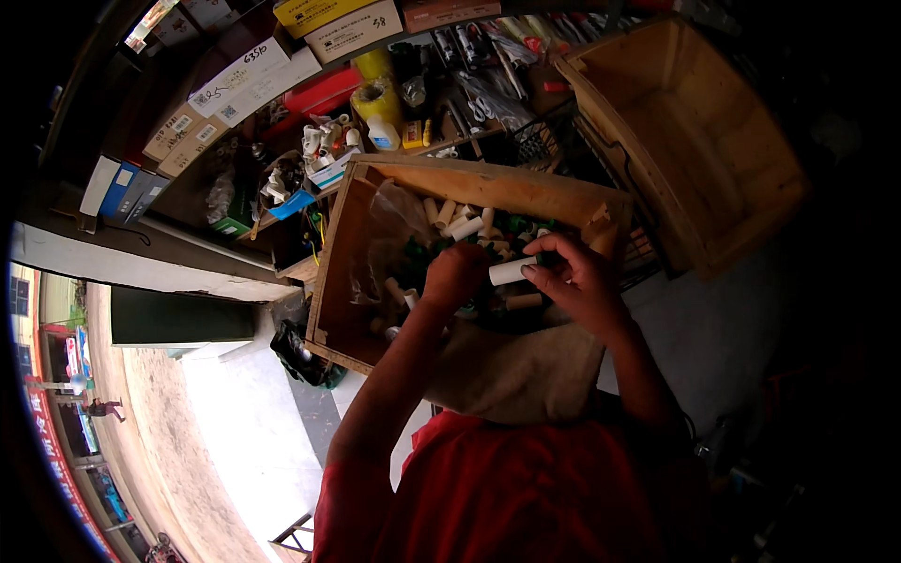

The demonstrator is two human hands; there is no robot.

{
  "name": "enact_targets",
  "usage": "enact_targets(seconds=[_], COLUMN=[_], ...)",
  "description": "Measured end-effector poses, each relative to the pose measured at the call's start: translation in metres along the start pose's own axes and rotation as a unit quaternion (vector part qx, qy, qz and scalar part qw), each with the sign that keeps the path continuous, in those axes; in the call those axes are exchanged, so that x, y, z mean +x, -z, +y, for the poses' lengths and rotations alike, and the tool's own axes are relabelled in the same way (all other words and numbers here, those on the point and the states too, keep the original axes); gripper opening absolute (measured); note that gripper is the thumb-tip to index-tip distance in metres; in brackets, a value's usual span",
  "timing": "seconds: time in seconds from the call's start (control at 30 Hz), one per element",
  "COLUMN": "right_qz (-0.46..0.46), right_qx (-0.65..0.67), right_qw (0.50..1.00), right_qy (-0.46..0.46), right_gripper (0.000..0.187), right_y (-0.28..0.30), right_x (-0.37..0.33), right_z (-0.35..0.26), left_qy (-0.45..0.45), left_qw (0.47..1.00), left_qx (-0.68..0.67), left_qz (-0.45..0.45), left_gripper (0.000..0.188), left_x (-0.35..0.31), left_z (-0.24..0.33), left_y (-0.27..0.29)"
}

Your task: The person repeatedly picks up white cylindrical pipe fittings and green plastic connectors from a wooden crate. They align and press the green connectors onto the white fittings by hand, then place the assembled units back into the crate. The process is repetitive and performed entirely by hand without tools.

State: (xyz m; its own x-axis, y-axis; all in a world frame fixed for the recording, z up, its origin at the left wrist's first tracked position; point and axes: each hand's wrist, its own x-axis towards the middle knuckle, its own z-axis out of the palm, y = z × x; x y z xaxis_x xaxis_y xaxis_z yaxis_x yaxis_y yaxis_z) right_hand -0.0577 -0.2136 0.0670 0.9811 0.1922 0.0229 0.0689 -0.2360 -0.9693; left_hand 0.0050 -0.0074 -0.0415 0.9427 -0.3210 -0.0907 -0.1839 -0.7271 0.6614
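A short white plastic tube (507, 272) lies level between my two hands. The thumb and fingers of my right hand (574, 274) pinch it near its right end, beside a dark green piece. My left hand (457, 275) is curled closed close to the tube's left end; what its fingers hold, if anything, is hidden. Both hands are over a wooden box (330, 281) that holds many loose white tubes (465, 228) and dark green pieces. Clear plastic film (394, 211) sits inside its left part. A beige cloth (521, 371) covers the near edge below my hands.
A second wooden box (694, 141) stands at the far right, tilted. Behind are a yellow tape roll (377, 98), a white bottle (382, 132), a blue-white carton of fittings (333, 169) and shelved cartons (246, 80). A dark plastic bag (305, 357) lies at the left, near the bright doorway.
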Motion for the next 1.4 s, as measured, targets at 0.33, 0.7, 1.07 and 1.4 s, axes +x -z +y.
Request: enact_targets(seconds=[0.33,0.7,1.07,1.4], right_qz=[0.027,0.001,0.166,0.160], right_qx=[-0.288,-0.263,0.216,0.200], right_qw=[0.954,0.965,0.960,0.965], right_qy=[0.072,0.021,0.057,0.049], right_gripper=[0.027,0.032,0.025,0.026], right_y=[-0.012,-0.016,-0.003,-0.004], right_x=[-0.003,-0.001,-0.005,-0.008], right_z=[0.017,0.007,0.011,0.011], left_qy=[0.069,-0.035,-0.074,0.070], left_qw=[0.888,0.857,0.976,0.941], left_qx=[-0.448,-0.494,-0.171,0.331], left_qz=[-0.078,-0.145,0.113,-0.010], left_gripper=[0.019,0.013,0.018,0.047], left_x=[-0.001,-0.012,0.018,0.074], left_z=[0.006,0.022,-0.027,0.017], left_y=[0.040,0.038,0.041,-0.017])
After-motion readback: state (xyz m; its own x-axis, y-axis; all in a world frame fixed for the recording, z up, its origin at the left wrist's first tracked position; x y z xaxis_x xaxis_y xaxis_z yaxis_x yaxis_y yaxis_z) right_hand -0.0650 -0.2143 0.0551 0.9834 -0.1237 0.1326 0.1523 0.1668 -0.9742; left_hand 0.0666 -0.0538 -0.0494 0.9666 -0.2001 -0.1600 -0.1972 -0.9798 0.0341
